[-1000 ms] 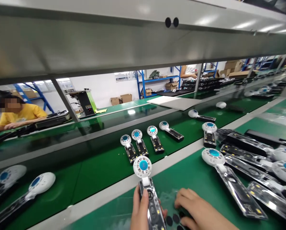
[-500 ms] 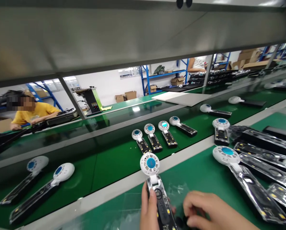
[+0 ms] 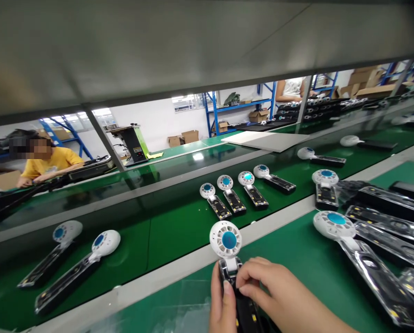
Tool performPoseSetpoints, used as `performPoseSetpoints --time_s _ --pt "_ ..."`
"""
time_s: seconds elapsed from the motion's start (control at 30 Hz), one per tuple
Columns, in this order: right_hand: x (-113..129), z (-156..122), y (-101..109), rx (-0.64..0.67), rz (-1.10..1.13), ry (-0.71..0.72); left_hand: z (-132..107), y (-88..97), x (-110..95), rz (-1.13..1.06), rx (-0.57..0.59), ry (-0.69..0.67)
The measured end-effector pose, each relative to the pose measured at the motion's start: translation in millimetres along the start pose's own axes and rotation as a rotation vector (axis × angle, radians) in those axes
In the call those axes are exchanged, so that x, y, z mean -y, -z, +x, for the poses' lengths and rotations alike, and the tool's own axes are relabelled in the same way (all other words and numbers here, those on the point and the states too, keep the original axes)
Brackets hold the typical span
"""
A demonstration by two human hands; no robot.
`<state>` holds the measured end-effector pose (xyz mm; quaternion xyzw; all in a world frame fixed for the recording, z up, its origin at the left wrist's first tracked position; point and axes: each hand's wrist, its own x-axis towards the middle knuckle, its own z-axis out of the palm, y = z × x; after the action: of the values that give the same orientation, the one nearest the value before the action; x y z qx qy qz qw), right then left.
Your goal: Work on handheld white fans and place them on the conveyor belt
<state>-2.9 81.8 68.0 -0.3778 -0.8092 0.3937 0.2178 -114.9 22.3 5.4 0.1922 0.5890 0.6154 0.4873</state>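
On the far left of the green belt [image 3: 158, 240] two long units [image 3: 70, 273] lie loose, well clear of the work. At the bench's [image 3: 297, 259] near edge the left hand [image 3: 222, 307] is wrapped round the dark handle of the fan unit [image 3: 227, 240], thumb along its side, while the right hand [image 3: 272, 291] pinches at the neck just below the white head (fingertips closed on it, whatever they carry is hidden). Too much pressure there could crack the neck. To the right, a crowded stack of clear-cased units [image 3: 366, 249] lies near that forearm, and could be knocked.
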Motion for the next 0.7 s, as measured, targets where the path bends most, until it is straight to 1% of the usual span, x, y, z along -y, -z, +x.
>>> performPoseSetpoints --time_s 0.1,0.2,0.27,0.37,0.43,0.5,0.6,0.7 --pt "1 -1 0 -0.001 -0.028 0.012 1 0.0 2 -0.012 -0.014 -0.016" --pt "1 -3 -2 -0.028 -0.089 0.052 0 -1.1 3 -0.037 -0.017 0.009" --pt "1 -6 -5 -0.063 -0.151 0.08 0 -1.9 3 -0.059 -0.012 0.021" --pt "2 -8 -8 -0.121 -0.186 0.069 -1 -2.6 3 -0.073 0.004 -0.001" --pt "2 -7 -9 -0.137 -0.127 0.03 -1 -2.8 2 -0.066 -0.003 -0.008" --pt "0 -4 -9 -0.113 -0.029 -0.017 1 -3.5 2 -0.037 -0.032 0.001" --pt "-7 2 -12 -0.099 0.12 -0.081 3 -6.2 -1 -0.017 -0.06 0.047" --pt "-19 7 -19 -0.151 0.289 -0.172 5 -9.3 -2 -0.14 -0.01 0.089"
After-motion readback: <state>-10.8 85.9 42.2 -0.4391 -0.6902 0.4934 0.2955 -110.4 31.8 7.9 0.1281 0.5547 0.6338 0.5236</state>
